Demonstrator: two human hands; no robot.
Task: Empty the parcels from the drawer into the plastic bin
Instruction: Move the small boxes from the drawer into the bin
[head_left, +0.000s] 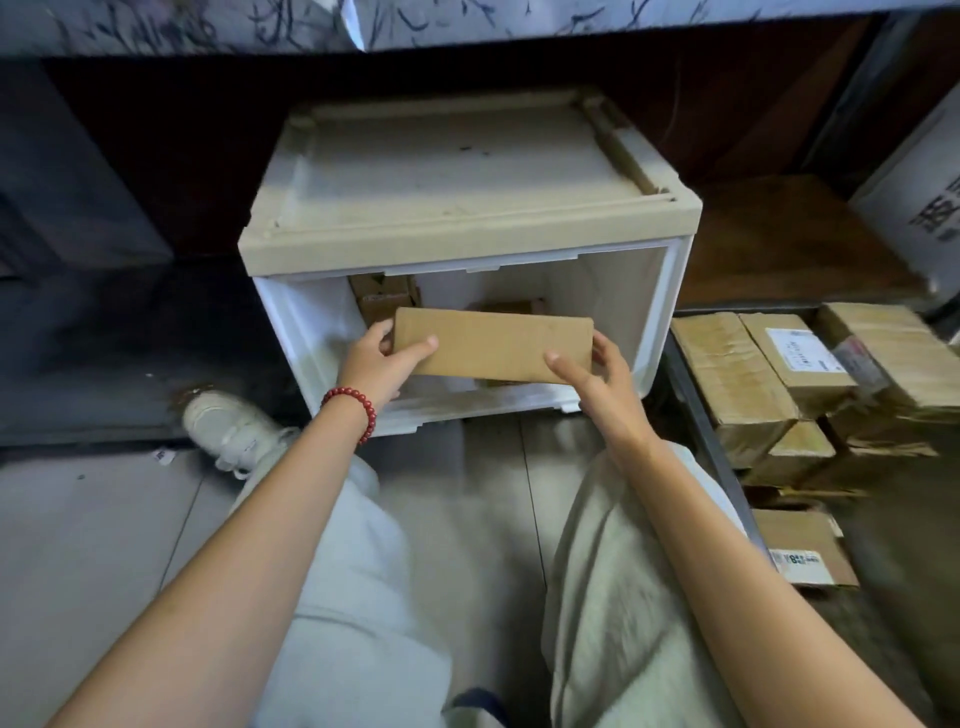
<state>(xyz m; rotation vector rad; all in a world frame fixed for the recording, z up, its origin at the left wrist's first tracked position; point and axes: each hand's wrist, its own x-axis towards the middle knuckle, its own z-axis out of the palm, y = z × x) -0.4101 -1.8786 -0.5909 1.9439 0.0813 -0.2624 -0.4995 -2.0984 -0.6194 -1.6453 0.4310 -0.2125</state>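
Head view: left hand (382, 358) and right hand (592, 379) each gripped an end of the flat brown parcel (493, 345), held level at the mouth of the white drawer (660, 312). Best kept level, lifted clear, swung right. The bin (701, 410) on the right held stacked cardboard parcels (737, 379); deeper in the drawer, at least two more boxes (384, 299) waited.

Setting: a parcel storage corner or small stockroom; whether it is in a home or a shop cannot be told.

Evidence:
- Taped cardboard parcels (753, 384) packed close together along the right edge of the floor.
- One carries a white shipping label (800, 349); a nearer box shows a barcode sticker (797, 560).
- A white plastic drawer unit (467, 192) stands directly on the grey tiled floor (93, 530), with more boxes (384, 299) inside.
- A large printed carton (914, 208) stands at far right.
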